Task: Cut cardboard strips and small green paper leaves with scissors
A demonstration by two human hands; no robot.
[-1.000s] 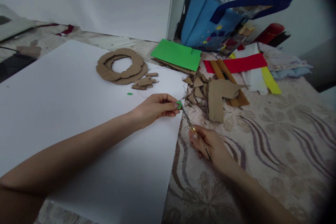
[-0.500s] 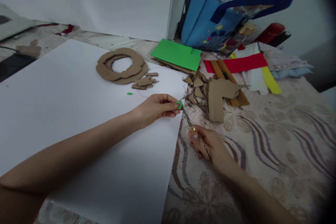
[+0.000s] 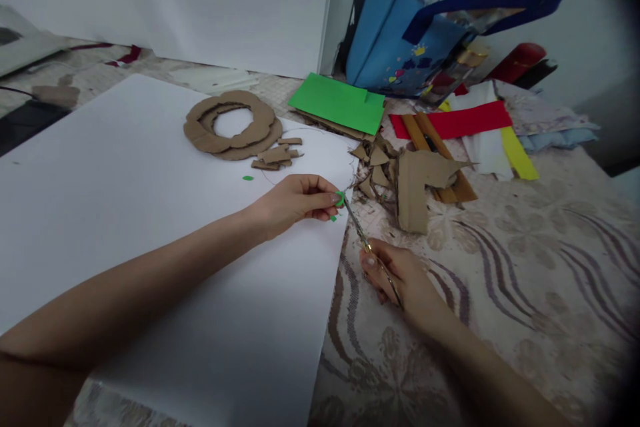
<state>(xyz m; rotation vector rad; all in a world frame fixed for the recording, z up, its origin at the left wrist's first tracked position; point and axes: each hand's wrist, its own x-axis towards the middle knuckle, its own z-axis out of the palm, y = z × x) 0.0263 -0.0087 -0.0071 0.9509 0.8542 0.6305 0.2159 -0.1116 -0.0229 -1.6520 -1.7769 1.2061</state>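
The scissors [image 3: 358, 225] slant lengthwise away and leftward, tips at the green piece [image 3: 341, 199] my neighbour's left hand [image 3: 306, 203] pinches; the right hand [image 3: 393, 272] keeps a snug grip round the handles.

LAYOUT FINDINGS

Finding cardboard rings [image 3: 263, 119] lying on the main sheet [image 3: 150, 213], behind and left of cardboard strips [image 3: 274, 155]. Noting the second sheet [image 3: 335, 103] lying before the bag [image 3: 385, 47], behind cardboard scraps [image 3: 379, 157]. Recording scissors [image 3: 357, 223] sitting in the right hand [image 3: 393, 273], right of the left hand [image 3: 300, 205].
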